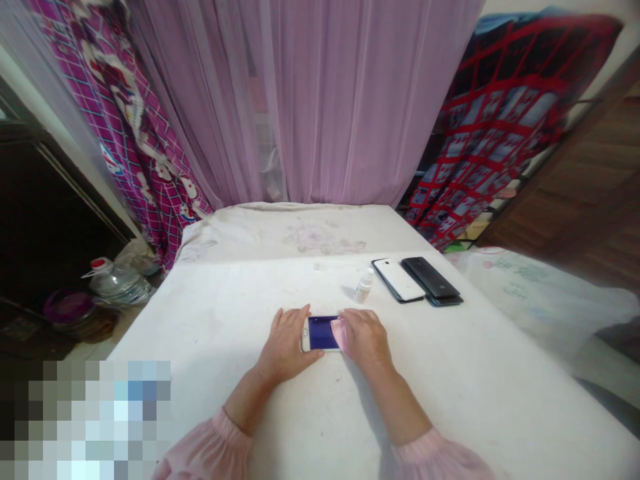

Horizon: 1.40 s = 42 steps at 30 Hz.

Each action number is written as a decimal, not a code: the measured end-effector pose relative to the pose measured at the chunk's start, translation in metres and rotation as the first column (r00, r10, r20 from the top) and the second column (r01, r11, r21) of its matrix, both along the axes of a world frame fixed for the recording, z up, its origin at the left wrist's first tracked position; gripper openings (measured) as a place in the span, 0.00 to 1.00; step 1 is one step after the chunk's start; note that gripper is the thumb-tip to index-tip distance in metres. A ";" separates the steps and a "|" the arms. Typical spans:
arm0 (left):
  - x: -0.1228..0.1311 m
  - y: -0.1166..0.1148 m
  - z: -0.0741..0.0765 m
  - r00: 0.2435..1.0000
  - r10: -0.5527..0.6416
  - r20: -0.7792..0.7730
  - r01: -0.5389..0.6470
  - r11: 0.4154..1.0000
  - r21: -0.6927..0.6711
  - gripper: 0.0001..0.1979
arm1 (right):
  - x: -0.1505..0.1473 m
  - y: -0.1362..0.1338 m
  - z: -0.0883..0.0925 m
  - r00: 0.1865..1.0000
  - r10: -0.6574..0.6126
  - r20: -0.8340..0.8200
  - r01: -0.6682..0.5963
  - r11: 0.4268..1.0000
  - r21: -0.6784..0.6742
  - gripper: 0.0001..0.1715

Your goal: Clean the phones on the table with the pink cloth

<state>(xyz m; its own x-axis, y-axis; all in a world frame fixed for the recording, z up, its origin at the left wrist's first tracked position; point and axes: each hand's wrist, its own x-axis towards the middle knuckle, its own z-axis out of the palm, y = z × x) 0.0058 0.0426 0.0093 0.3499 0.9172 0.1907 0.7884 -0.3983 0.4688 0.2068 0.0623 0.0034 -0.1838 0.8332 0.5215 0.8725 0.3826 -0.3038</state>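
Well, a white smartphone (320,333) lay flat, screen lit blue, on the near part of the white-covered table (200,333). My left hand (287,347) rested spread open against its left end, while my right hand (363,339) pressed a pink cloth (339,333) onto its screen. Farther off stood a small bottle (364,287), a white phone (399,280) and a black phone (430,277).

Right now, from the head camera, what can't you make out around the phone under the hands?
- Right end of the white-framed phone: hidden in the head view by the right hand and the pink cloth.
- Label on the small white bottle: too small to read in the head view.
- Small object behind the phone: too small to identify.
- Lower left corner of the head view: covered by a pixelated block.
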 end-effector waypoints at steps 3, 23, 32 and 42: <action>-0.007 0.003 -0.002 1.000 -0.028 0.014 0.028 1.000 -0.003 0.43 | 0.015 -0.002 -0.002 0.998 -0.068 0.008 0.068 0.998 -0.005 0.16; -0.012 0.003 0.002 0.990 -0.017 0.143 0.019 1.000 -0.013 0.50 | -0.033 0.003 0.008 0.989 0.146 0.001 -0.146 0.985 -0.089 0.07; -0.011 0.003 0.002 0.992 -0.021 0.128 0.023 1.000 -0.016 0.50 | -0.042 0.005 0.013 0.971 0.237 -0.016 -0.237 0.963 -0.129 0.09; -0.010 0.002 0.008 0.995 -0.029 0.100 0.034 0.998 -0.046 0.47 | 0.007 -0.006 0.011 0.995 -0.003 -0.105 -0.006 0.996 -0.088 0.12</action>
<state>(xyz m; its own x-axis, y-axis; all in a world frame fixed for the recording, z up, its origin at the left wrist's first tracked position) -0.0045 0.0442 0.0172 0.3605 0.9148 0.1824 0.7246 -0.3977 0.5629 0.2134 0.0567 0.0142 -0.1332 0.8764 0.4628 0.8337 0.3516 -0.4258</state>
